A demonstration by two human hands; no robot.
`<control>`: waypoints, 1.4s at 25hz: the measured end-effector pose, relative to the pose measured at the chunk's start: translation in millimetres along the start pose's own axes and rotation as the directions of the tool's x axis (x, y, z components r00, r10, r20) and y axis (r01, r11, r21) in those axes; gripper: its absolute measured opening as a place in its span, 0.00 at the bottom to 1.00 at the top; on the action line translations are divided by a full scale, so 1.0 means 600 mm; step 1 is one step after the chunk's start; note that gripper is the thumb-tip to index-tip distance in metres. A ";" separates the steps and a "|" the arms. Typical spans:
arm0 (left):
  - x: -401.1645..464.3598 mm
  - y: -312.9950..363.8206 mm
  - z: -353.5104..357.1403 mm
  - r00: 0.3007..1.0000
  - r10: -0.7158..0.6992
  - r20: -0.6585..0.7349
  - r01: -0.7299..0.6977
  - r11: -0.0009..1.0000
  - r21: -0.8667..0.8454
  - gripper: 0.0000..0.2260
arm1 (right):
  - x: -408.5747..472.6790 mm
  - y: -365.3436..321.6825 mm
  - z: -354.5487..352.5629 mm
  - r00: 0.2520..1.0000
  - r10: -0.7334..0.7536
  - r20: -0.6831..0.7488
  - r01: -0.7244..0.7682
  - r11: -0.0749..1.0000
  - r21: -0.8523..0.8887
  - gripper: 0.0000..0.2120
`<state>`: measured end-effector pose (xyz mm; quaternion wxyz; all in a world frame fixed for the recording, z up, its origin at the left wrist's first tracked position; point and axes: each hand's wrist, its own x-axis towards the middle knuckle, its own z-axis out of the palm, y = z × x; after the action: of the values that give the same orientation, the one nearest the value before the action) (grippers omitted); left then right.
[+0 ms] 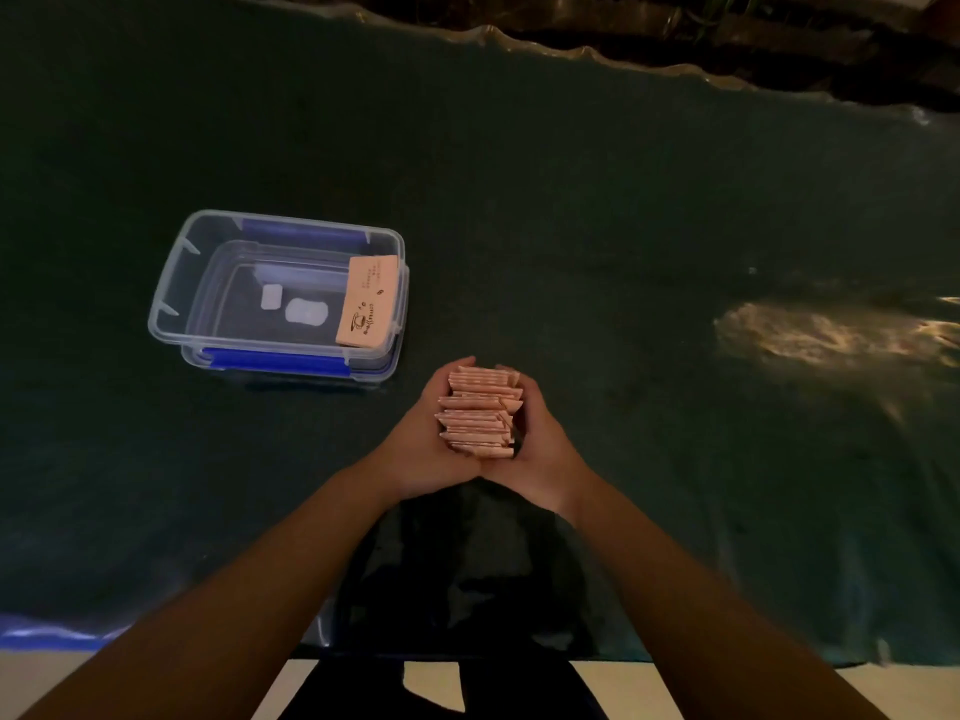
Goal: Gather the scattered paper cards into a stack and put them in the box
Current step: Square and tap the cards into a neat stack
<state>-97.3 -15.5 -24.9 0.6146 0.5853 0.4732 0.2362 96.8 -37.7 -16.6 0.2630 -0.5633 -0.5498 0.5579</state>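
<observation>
Both hands meet just below the middle of the view, wrists touching, and cup a ragged stack of cards [480, 413] between them. The left hand [426, 449] presses its fingers [451, 370] against the stack's left side; the right hand [540, 444] closes on the right side, so both are clenched on the cards. The pinkish card edges are uneven, some jutting out. The stack is held over the dark green counter [623, 226]. At about ten o'clock from the hands, near them but apart, sits the clear plastic box [171, 298] with blue clips, open. Inside it, one tan printed card [368, 301] leans against the right wall. A patch of light glares on the counter at three o'clock.
</observation>
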 end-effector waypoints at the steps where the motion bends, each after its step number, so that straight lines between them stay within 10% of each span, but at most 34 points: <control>1: 0.000 -0.002 0.002 1.000 0.004 0.004 -0.004 1.000 0.001 0.54 | -0.001 0.002 0.000 1.000 0.003 0.020 -0.003 1.000 -0.023 0.53; 15: -0.001 -0.027 0.032 0.991 0.015 -0.135 -0.011 1.000 0.028 0.42 | -0.027 -0.024 0.027 0.995 0.104 -0.005 -0.101 0.972 0.214 0.43; 23: 0.001 -0.023 0.035 0.990 0.055 -0.129 -0.049 0.998 0.048 0.48 | -0.001 -0.058 0.078 0.840 0.154 -0.520 -0.089 0.985 0.148 0.13; 35: 0.006 -0.030 0.034 0.992 0.070 -0.101 -0.066 0.997 0.040 0.48 | -0.003 -0.033 0.088 0.864 0.209 -0.458 0.000 0.910 0.415 0.33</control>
<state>-82.8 -26.2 -46.0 0.5706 0.5993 0.4879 0.2780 42.4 -51.0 -10.6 0.4729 -0.6499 -0.3062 0.5102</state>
